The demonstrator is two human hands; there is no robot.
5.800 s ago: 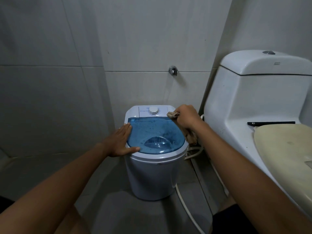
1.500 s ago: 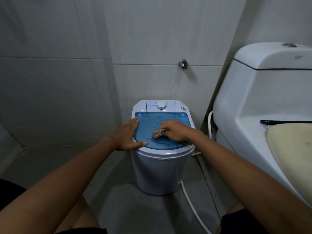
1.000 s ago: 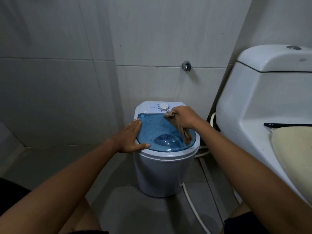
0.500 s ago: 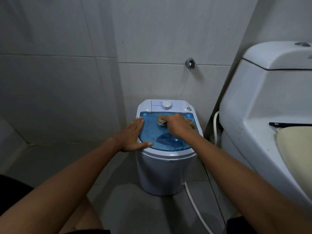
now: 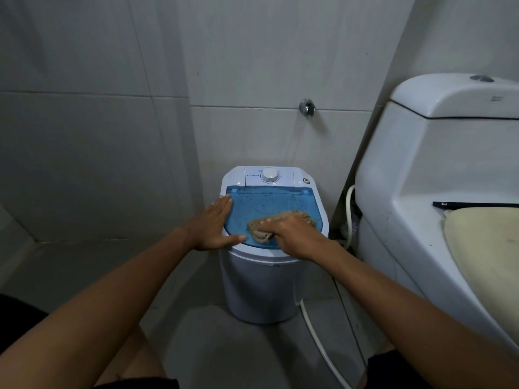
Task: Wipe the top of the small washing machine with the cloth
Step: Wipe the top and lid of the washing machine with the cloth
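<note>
Grey tiled wall (image 5: pixel 84 136) on the left. Left hand (image 5: pixel 214 227) lies flat and open on the washer's (image 5: pixel 261 287) left rim, fingers spread, thumb on the front edge of the blue lid (image 5: pixel 269 202). Right hand (image 5: pixel 292 234) presses down on a tan cloth (image 5: pixel 259 227), fingers curled over it, on the lid's front-right part. White dial (image 5: pixel 270 174) sits on the panel behind the lid. Hose (image 5: pixel 320 349) runs along the floor. Toilet (image 5: pixel 421 175) stands just beside the washer, right.
</note>
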